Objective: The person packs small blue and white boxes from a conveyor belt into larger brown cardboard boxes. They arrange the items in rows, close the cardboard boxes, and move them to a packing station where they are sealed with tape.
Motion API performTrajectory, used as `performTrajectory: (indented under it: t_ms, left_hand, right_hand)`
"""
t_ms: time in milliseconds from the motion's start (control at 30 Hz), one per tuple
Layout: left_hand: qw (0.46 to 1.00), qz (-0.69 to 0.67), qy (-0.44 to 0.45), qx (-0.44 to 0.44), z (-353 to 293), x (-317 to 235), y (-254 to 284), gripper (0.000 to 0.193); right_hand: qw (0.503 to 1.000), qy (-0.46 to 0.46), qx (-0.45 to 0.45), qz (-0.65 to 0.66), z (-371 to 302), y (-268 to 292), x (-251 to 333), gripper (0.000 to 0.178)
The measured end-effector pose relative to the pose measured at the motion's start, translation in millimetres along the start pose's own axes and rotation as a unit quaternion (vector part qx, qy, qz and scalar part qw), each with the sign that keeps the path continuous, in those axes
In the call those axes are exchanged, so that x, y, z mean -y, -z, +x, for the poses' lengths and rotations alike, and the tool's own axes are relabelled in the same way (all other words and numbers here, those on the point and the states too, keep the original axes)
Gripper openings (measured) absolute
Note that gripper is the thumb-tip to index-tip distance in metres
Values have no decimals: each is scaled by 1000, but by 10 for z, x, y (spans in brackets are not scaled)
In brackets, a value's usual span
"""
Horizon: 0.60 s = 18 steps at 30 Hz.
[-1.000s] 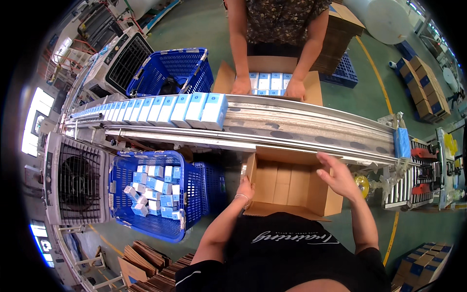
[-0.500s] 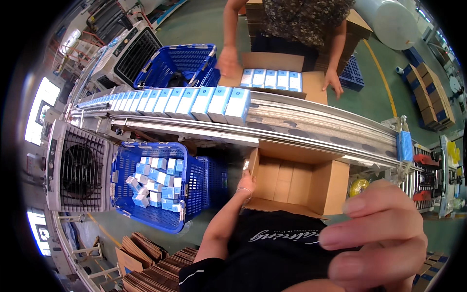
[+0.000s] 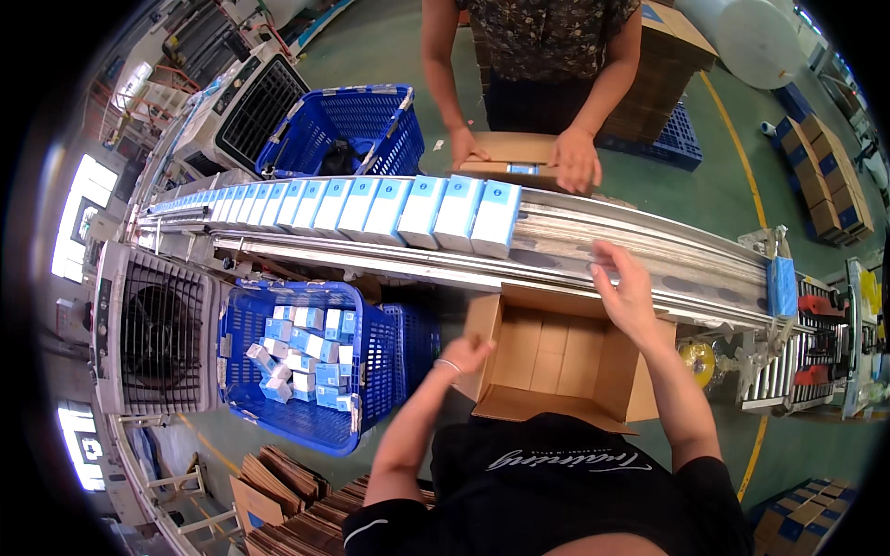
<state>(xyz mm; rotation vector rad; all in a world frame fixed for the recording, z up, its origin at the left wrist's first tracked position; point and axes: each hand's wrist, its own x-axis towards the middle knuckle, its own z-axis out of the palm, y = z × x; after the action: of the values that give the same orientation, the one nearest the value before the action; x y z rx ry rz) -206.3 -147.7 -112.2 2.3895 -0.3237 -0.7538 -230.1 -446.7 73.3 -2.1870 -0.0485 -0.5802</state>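
An open cardboard box (image 3: 549,357) stands in front of me, and nothing lies inside it. My left hand (image 3: 466,354) is closed on the flap at its left side, the fingertips partly hidden. Over the box's far right edge, beside the conveyor, my right hand (image 3: 625,289) is held up with fingers apart and nothing in it. A row of upright blue-and-white cartons (image 3: 497,219) runs along the conveyor (image 3: 640,252), its front end left of my right hand.
Across the conveyor a person's hands (image 3: 577,159) press down the flaps of another cardboard box (image 3: 510,148). A blue basket (image 3: 357,394) of loose small cartons stands at left, another blue basket (image 3: 394,139) beyond the conveyor. Flattened cardboard (image 3: 315,519) lies at lower left.
My right hand has moved from close to the camera out to the box's far right edge. The carton row has shifted right. The other person's box flaps have been folded over.
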Motion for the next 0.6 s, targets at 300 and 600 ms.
performTrajectory:
  t_ms: [300,600]
  left_hand:
    - [843,307,22,-441,727,-48,2511,49]
    - [959,191,60,-200,1261,-404,2496,78]
  right_hand:
    - [960,-184,1,-211,-215,-366,-732,20]
    - [954,-239,64,-169,-69,-307,-671,33]
